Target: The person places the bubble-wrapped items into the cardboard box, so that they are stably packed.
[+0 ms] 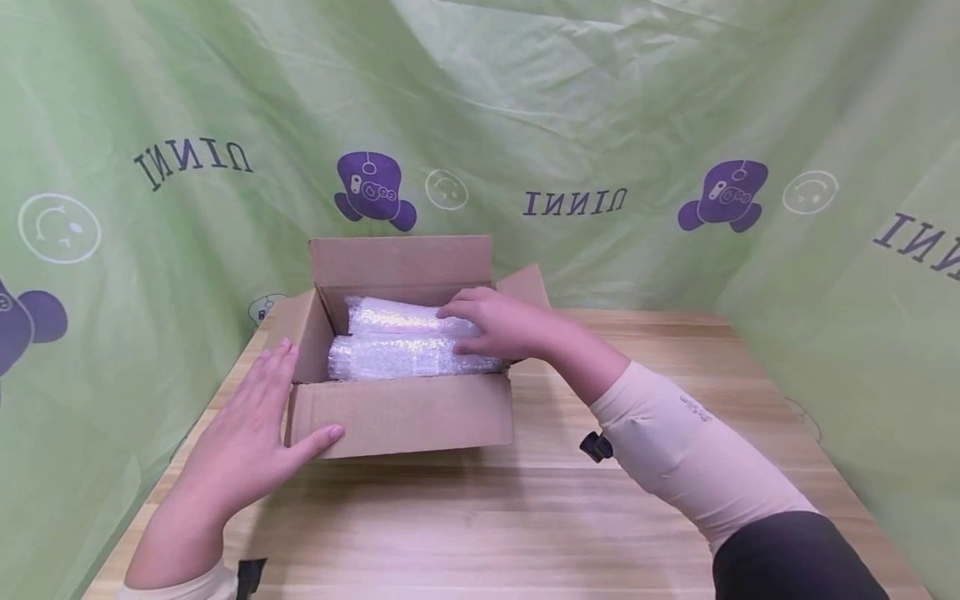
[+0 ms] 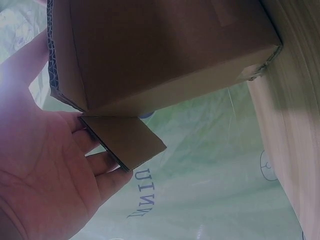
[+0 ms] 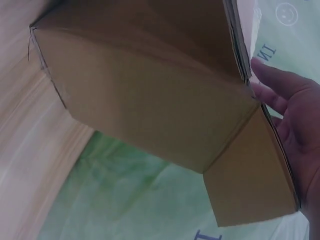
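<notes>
An open cardboard box (image 1: 401,417) holds two bubble-wrapped bundles, a rear one (image 1: 393,317) and a front one (image 1: 382,358), lying side by side. My left hand (image 1: 251,429) lies against the box's left flap, fingers straight, with the thumb over the front flap. In the left wrist view, that hand's fingers sit behind the side flap (image 2: 122,142). Across the right flap (image 1: 525,287) reaches my right hand (image 1: 498,321), its loosely bent fingers resting on the right ends of both bundles. The right wrist view shows its palm (image 3: 305,125) just over the flap edge; the bundles are mostly hidden there.
The box stands toward the back left of a wood-grain table (image 1: 600,517). Green printed curtains (image 1: 600,108) hang behind and on both sides. The rear flap (image 1: 401,260) stands up. Black clips (image 1: 596,447) show near both wrists.
</notes>
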`<state>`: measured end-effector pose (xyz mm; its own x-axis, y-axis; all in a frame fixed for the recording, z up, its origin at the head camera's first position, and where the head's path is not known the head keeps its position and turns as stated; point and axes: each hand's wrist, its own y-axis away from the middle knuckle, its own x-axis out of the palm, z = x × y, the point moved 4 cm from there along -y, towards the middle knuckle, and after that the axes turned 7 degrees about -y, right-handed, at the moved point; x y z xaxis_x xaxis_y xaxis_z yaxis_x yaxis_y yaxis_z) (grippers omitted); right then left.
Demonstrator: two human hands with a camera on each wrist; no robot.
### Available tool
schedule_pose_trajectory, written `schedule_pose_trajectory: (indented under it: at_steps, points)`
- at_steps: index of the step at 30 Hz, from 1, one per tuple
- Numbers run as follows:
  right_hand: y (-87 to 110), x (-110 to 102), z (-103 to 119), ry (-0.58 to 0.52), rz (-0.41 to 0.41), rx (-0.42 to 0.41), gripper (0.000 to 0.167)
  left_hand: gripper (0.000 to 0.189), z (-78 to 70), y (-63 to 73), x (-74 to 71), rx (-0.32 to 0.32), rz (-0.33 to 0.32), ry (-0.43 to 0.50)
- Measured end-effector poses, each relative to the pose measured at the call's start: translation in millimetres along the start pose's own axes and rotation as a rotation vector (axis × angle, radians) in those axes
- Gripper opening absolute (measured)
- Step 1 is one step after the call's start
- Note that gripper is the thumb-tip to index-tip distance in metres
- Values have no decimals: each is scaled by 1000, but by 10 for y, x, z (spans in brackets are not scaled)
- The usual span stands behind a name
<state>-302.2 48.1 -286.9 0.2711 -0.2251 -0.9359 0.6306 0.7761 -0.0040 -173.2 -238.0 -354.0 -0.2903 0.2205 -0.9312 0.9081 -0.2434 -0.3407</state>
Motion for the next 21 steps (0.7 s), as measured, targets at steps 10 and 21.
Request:
schedule_pose_trajectory:
  at_steps: [10, 21]
  points:
    - [-105, 139, -17, 22, 53, 35, 45, 109, -10, -11, 3, -19, 15, 6]
    - [69, 81, -10, 62, -76, 17, 46, 108, 12, -50, 19, -17, 38, 43]
